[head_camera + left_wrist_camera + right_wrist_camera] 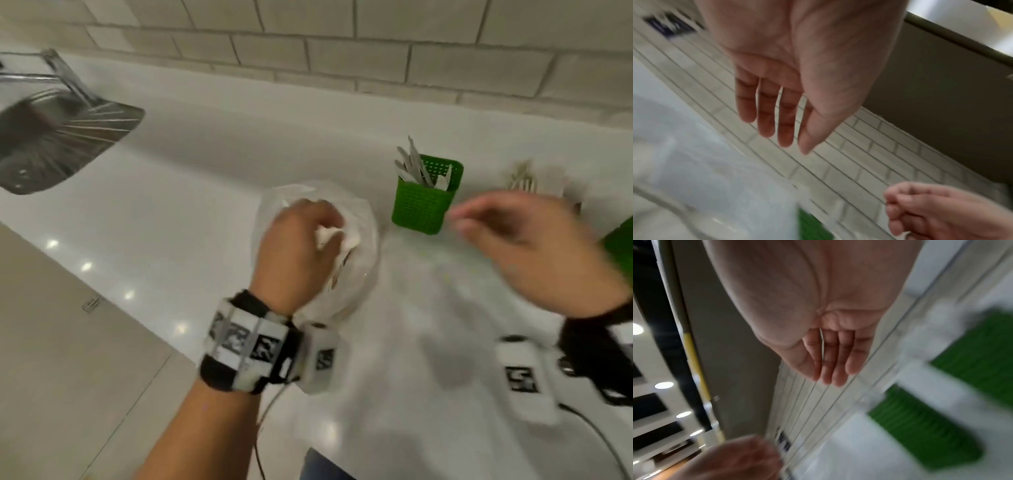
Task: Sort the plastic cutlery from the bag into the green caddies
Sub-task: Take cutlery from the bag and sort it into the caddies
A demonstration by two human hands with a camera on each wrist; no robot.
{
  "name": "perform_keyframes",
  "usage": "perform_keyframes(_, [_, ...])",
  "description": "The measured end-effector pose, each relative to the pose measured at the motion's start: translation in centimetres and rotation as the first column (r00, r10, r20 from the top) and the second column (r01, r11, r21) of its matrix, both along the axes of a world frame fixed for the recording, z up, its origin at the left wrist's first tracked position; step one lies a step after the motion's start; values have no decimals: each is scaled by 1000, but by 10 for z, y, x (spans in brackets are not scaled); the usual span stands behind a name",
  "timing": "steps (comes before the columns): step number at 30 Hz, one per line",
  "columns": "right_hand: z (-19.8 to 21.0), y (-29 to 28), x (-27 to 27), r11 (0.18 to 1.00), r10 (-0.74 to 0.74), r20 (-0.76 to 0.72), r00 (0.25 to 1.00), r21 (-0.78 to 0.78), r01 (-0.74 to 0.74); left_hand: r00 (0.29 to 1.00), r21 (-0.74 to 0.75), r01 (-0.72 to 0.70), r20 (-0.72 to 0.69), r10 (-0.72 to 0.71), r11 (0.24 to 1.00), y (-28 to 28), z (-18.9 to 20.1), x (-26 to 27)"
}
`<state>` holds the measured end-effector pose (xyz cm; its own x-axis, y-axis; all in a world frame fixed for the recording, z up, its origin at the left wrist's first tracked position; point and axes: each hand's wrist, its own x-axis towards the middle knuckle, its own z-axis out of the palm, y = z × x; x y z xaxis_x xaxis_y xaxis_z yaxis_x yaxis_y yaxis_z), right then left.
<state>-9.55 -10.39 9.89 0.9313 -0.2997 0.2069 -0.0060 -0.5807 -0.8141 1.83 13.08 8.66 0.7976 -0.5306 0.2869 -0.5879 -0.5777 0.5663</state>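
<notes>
Left hand [301,240]: over the clear bag [356,270]; fingers [764,113] straight, nothing gripped.
Right hand [534,246]: blurred beside the green caddy [424,202]; fingers [836,363] loosely extended, holding nothing.

Both forearms reach forward; left hand [301,240] and right hand [524,240] hang with straight, relaxed fingers.

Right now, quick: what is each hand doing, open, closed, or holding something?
Left hand: open, fingers straight, over the bag, holding nothing.
Right hand: open, empty.
</notes>
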Motion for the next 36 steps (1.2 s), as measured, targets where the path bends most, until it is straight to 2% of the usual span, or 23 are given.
perform_keyframes(2, [-8,55,30,975,221,-95,971,-7,-223,990,214,-86,-90,107,973,18,-10,29])
perform_keyframes(3, [-14,79,44,949,308,-158,938,-16,-314,979,340,-63,-162,125,938,23,-17,39])
perform_keyframes(5, [-32,104,69,906,390,-305,869,-42,-421,962,520,28,-245,118,854,26,-32,50])
perform_keyframes(7, [-49,114,85,860,359,-454,816,-179,-478,973,613,79,-220,74,786,25,-45,54])
perform_keyframes(8, [-55,117,89,848,296,-494,818,-259,-463,980,639,85,-194,53,765,24,-50,56])
perform_keyframes(11, [-65,118,99,846,75,-468,880,-438,-305,982,684,115,-189,23,720,21,-52,65])
perform_keyframes(14, [-66,120,103,821,-61,-489,870,-521,-236,972,634,154,-236,0,758,19,-49,76])
perform_keyframes(16, [-65,116,105,886,-91,-527,845,-431,-173,959,526,198,-279,-53,827,24,-48,81])
perform_keyframes(17, [-64,114,106,923,-106,-506,856,-370,-105,950,454,227,-299,-93,861,29,-45,83])
perform_keyframes(19, [-59,108,113,965,-147,-395,907,-257,44,938,283,252,-306,-162,925,39,-37,89])
perform_keyframes(20, [-57,108,119,975,-141,-342,929,-210,70,949,177,221,-266,-169,959,43,-32,92])
perform_keyframes(22, [-52,111,129,982,-22,-332,943,-183,-42,991,20,97,-97,-95,995,49,-31,102])
perform_keyframes(23, [-51,114,133,963,70,-406,911,-209,-167,998,23,29,-52,-27,999,50,-33,107])
perform_keyframes(24, [-52,118,136,915,144,-521,841,-253,-314,997,91,-12,-81,20,996,50,-37,112])
perform_keyframes(26, [-56,128,139,759,148,-697,701,-375,-533,962,252,88,-272,-17,964,50,-48,117])
perform_keyframes(27, [-58,134,140,686,106,-714,693,-452,-570,942,251,151,-331,-63,956,48,-53,117])
perform_keyframes(29, [-57,144,140,552,53,-620,783,-635,-540,928,152,170,-357,-107,974,44,-56,117])
perform_keyframes(31, [-58,152,139,422,102,-486,868,-769,-480,913,48,140,-392,-111,989,42,-54,117])
perform_keyframes(34, [-63,154,136,360,201,-491,848,-768,-530,891,14,124,-441,-105,992,48,-59,117])
perform_keyframes(36, [-68,154,134,317,187,-443,877,-818,-480,929,-15,73,-361,-74,997,55,-61,118])
